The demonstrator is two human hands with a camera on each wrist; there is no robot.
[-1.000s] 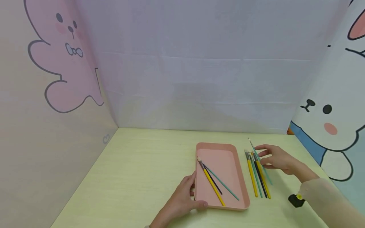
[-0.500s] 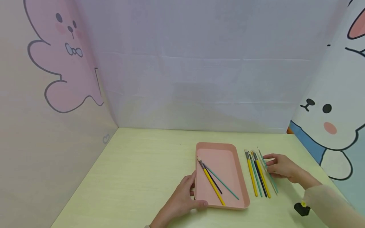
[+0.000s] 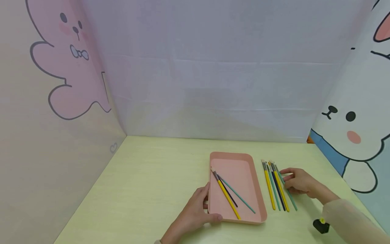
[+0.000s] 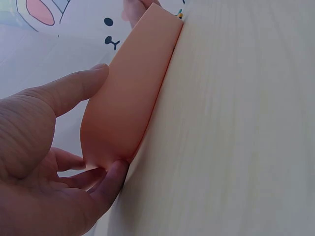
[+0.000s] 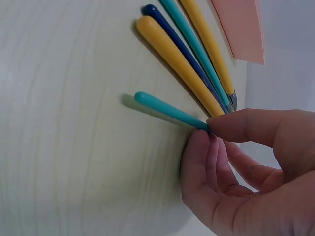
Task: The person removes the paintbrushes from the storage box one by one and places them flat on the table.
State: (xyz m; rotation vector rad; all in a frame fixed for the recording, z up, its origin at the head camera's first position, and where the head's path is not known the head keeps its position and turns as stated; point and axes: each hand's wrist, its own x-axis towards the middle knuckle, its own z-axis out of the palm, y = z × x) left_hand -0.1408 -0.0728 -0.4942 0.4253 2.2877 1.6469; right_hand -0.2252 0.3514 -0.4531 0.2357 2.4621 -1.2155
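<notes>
The left hand (image 3: 195, 210) grips the tray (image 3: 236, 162) at one corner, bench (image 3: 143, 183) spreading wide outside it. The right hand (image 3: 301, 181) pinches a green brush (image 5: 171, 111); inward, other brushes (image 3: 279, 184) lie near the tray's edge. A second ago the green brush overshot them.

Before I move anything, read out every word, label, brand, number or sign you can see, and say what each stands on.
No words, brands or numbers can be read in any view.
Paintbrushes: any print on the handles is too small to read.
Pink tray: no lettering on the sides that show.
Side panels: cartoon animals and a heart outline, drawings only.
</notes>
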